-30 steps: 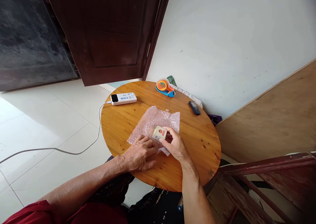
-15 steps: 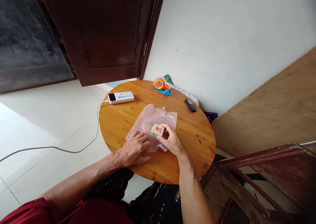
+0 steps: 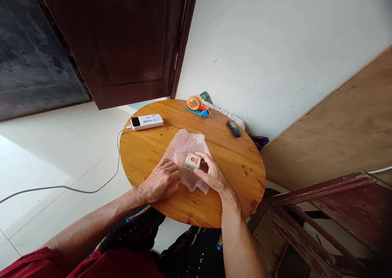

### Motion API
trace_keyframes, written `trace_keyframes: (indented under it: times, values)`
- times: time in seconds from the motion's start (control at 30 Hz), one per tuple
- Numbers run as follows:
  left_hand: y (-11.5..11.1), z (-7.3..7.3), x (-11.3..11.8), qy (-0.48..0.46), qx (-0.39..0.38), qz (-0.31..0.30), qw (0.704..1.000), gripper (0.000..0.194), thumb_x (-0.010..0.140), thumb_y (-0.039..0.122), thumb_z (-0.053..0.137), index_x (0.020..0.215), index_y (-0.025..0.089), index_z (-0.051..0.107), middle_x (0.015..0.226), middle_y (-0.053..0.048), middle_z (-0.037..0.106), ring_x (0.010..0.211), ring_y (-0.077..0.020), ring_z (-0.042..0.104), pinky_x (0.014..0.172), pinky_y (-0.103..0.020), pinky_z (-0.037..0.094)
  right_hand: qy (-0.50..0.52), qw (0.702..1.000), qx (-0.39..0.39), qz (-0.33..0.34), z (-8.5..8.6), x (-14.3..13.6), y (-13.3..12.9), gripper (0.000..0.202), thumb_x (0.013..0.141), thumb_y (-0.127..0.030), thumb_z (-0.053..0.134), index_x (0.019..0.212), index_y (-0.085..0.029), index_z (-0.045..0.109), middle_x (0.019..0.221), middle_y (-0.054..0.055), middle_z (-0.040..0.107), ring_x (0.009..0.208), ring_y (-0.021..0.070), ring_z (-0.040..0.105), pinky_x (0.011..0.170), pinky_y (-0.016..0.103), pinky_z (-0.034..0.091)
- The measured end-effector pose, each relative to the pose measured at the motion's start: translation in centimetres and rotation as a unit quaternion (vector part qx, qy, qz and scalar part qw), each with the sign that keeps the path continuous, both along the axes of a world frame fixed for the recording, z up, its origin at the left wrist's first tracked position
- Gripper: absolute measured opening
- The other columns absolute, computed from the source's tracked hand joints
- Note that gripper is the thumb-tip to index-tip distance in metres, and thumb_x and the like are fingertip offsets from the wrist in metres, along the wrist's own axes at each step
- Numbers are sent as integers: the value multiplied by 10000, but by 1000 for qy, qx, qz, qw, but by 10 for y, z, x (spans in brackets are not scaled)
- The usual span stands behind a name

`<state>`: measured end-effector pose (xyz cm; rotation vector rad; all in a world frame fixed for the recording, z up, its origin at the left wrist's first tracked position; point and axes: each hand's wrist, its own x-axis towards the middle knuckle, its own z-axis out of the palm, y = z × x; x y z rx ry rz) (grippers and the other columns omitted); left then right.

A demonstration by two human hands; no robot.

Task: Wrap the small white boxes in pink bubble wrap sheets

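A small cream box (image 3: 192,160) with a red round emblem and a barcode on its side is at the middle of a sheet of bubble wrap (image 3: 183,141). My right hand (image 3: 212,175) grips the box from the right, thumb at its near side and fingers at its far side. At the left edge of the wrap is my left hand (image 3: 163,181), its fingers curled over that edge and closed on it. The fingertips and the wrap's left corner are hidden beneath the hand. Under everything is an oval wooden table (image 3: 235,188).
An orange and blue tape dispenser (image 3: 197,105) stands at the table's far edge. A white power bank (image 3: 147,122) with a cable (image 3: 118,155) lies at the left. A dark blurred object (image 3: 234,128) is at the far right, near the wall (image 3: 275,45). A wooden chair (image 3: 306,212) is at right.
My left hand has drawn back slightly left and its fingers have curled at the wrap's edge. The wrap has shifted and turned a little. My right hand keeps the box.
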<state>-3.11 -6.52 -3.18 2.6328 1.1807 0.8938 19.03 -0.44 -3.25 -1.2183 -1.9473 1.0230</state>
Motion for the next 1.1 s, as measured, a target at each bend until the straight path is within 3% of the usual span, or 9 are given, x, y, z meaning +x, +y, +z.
trace_keyframes:
  times: [0.17, 0.27, 0.33, 0.43, 0.6, 0.67, 0.8, 0.97, 1.1]
  values:
    - [11, 13, 4, -41, 19, 57, 997, 116, 839, 128, 503, 777, 182, 584, 725, -35, 654, 733, -174, 599, 783, -324, 463, 111, 992, -59, 9, 8, 11, 1, 634, 827, -568, 609, 1350, -234, 478, 1364, 131, 570, 1282, 295, 521, 1081, 474, 400]
    - [26, 22, 10, -14, 23, 79, 996, 121, 836, 142, 508, 756, 176, 592, 668, -33, 634, 677, -175, 589, 750, -317, 459, 168, 982, -76, 39, 12, 21, 1, 698, 798, -692, 594, 1324, -243, 500, 1365, 137, 571, 1317, 312, 487, 1091, 494, 383]
    - [38, 27, 15, 9, 15, 91, 996, 132, 837, 146, 510, 746, 169, 603, 664, -43, 640, 684, -185, 601, 747, -315, 459, 164, 981, -82, 58, 14, 25, 0, 727, 740, -681, 673, 1300, -247, 512, 1375, 136, 559, 1323, 316, 482, 1084, 488, 394]
    - [55, 32, 21, 32, -19, 104, 994, 140, 842, 144, 509, 768, 162, 627, 704, -61, 671, 719, -198, 628, 779, -324, 463, 100, 992, -66, 44, 14, 25, -1, 710, 667, -542, 798, 1252, -242, 531, 1330, 119, 585, 1279, 294, 522, 1063, 458, 413]
    - [65, 33, 19, 14, -102, 108, 989, 105, 787, 170, 570, 856, 167, 648, 773, -65, 697, 774, -222, 655, 771, -323, 481, 7, 1000, 1, -28, 18, 13, 1, 211, 723, -373, 713, 820, -205, 630, 1071, 71, 685, 998, 238, 638, 896, 385, 471]
    - [63, 32, 15, -5, -119, 86, 989, 215, 736, 222, 644, 943, 165, 644, 859, -75, 707, 824, -239, 662, 795, -338, 490, 2, 999, 16, -37, 20, 10, 3, 163, 750, -349, 663, 704, -202, 611, 1051, 72, 697, 967, 233, 640, 864, 370, 468]
    - [63, 29, 12, -35, -168, 69, 983, 383, 678, 329, 743, 1006, 165, 636, 980, -93, 706, 903, -266, 655, 824, -360, 493, 17, 999, 8, -41, 23, 8, 5, 159, 777, -342, 630, 700, -203, 620, 1057, 64, 713, 944, 225, 645, 829, 346, 474]
    - [72, 20, 21, -155, -259, 74, 950, 157, 796, 329, 665, 816, 173, 652, 957, -45, 719, 810, -174, 638, 739, -269, 468, 18, 998, -5, -63, 21, 6, 3, 182, 775, -366, 624, 696, -203, 612, 904, 39, 714, 847, 202, 637, 738, 304, 476]
    - [74, 11, 28, -201, -264, 63, 941, 167, 797, 291, 658, 694, 164, 627, 861, -19, 717, 718, -128, 593, 670, -230, 427, 26, 997, -8, -76, 17, 5, -2, 208, 770, -400, 630, 703, -205, 610, 769, 21, 685, 745, 185, 619, 659, 282, 464]
